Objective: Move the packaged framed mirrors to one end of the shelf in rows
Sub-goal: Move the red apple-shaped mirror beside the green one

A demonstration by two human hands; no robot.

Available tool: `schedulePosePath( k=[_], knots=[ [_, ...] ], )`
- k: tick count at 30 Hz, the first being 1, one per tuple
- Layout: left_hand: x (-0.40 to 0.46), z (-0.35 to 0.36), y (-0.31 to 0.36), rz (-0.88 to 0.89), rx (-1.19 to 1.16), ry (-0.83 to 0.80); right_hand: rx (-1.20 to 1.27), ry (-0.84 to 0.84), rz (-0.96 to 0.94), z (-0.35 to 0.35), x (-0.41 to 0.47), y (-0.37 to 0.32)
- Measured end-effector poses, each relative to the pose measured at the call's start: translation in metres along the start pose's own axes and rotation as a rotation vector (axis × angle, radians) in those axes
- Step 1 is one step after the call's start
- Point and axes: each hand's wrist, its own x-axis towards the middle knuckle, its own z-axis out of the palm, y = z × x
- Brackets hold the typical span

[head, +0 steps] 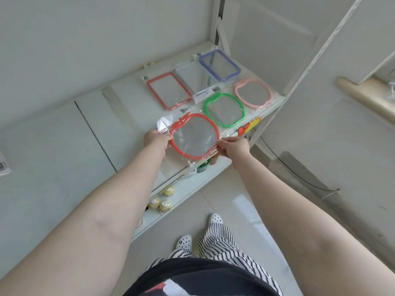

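Mirrors in clear crinkled plastic sleeves lie at the far right end of the white shelf [64, 146]. An apple-shaped one with a red-orange frame [194, 135] is gripped at both sides, left hand [156, 139] closed on its 9 o'clock edge, right hand [233, 148] pinching the wrapper at 3 o'clock. Toward 1 o'clock lie a green apple-shaped mirror [224, 110] and a pink one [253, 92]. Behind them sit rectangular ones: red-framed [168, 90], clear-framed [192, 79], blue-framed [220, 65].

2 hands [157, 138] gripping red mirror [194, 135], shelf [64, 146]
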Motion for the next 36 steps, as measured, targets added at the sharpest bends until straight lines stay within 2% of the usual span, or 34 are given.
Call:
schedulePosePath(
  k=[7,13,18,22,23,25,28,31,34,36],
  knots=[
    [0.042,0.018,0.016,-0.017,0.002,0.124,-0.214,-0.137,0.003,0.006,0.058,-0.033],
    [0.064,0.035,-0.001,-0.046,0.027,0.128,-0.470,-0.145,0.032,0.003,0.085,-0.041],
    [0.062,0.042,-0.002,0.088,0.370,0.274,-0.586,-0.143,0.045,0.007,0.092,-0.039],
    [0.031,0.055,0.010,0.368,0.761,0.439,-0.591,-0.195,0.060,0.008,0.095,-0.037],
    [0.027,0.060,0.010,0.468,0.853,0.413,-0.597,-0.204,0.062,0.008,0.096,-0.036],
    [0.026,0.072,0.006,0.577,1.020,0.215,-0.643,-0.210,0.068,0.007,0.095,-0.035],
    [0.027,0.087,0.000,0.523,1.219,-0.086,-0.820,-0.218,0.030,0.002,0.088,-0.042],
    [0.030,0.089,-0.005,0.504,1.294,-0.136,-0.910,-0.088,-0.109,-0.008,0.086,-0.051],
    [0.032,0.087,-0.008,0.519,1.334,-0.132,-0.877,0.105,-0.293,-0.012,0.092,-0.051],
    [0.032,0.088,-0.008,0.531,1.347,-0.125,-0.883,0.167,-0.386,-0.011,0.100,-0.048]
  ],
)
